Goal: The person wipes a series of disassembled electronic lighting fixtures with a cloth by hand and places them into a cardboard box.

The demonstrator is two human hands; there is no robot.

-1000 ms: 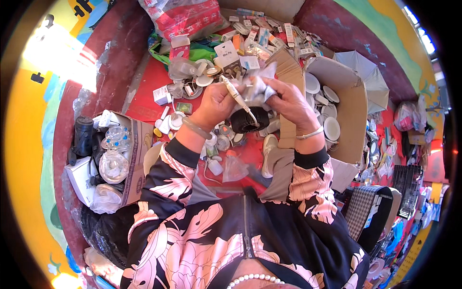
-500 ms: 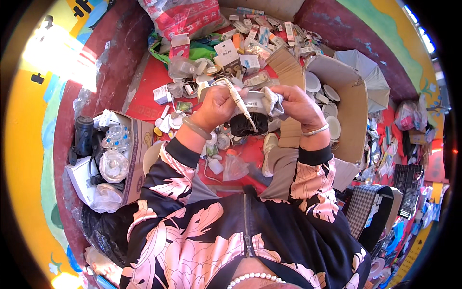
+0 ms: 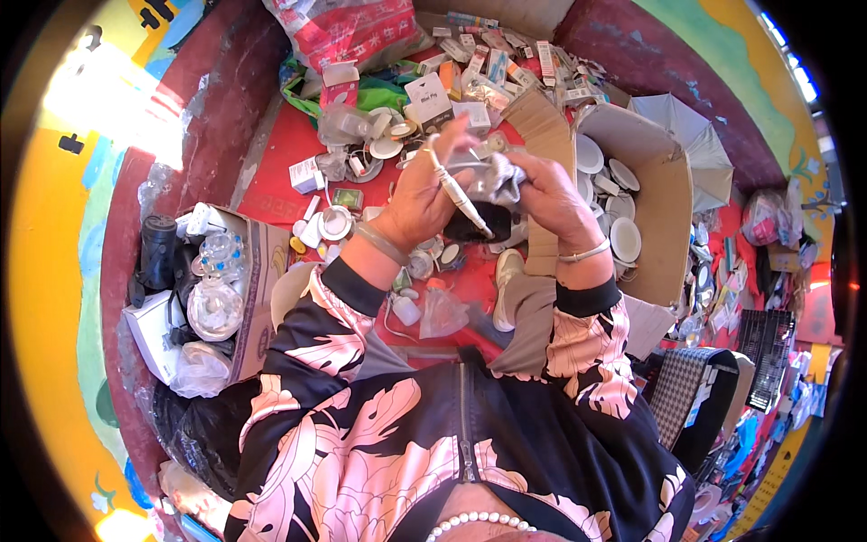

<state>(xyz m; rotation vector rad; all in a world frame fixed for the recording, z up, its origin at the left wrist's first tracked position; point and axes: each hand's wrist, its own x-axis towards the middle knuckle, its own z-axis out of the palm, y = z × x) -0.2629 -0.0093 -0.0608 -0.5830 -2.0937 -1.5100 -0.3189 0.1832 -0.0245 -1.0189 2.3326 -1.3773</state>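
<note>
A crumpled grey plastic wrapper (image 3: pixel 495 185) sits pinched between both hands above the red floor (image 3: pixel 271 181). The left hand (image 3: pixel 423 194) also grips a slim white pen-shaped tool (image 3: pixel 456 194); the right hand (image 3: pixel 546 194) clutches the wrapper's edge. Both hands have risen since earlier. One open brown cardboard box (image 3: pixel 664 203) of white round discs lies right; small white cartons (image 3: pixel 429 99) are scattered beyond.

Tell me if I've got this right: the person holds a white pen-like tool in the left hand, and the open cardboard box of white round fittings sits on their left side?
Not quite. The cardboard box of white round fittings sits on their right side, as the head view shows. The white pen-like tool is indeed in the left hand.
</note>
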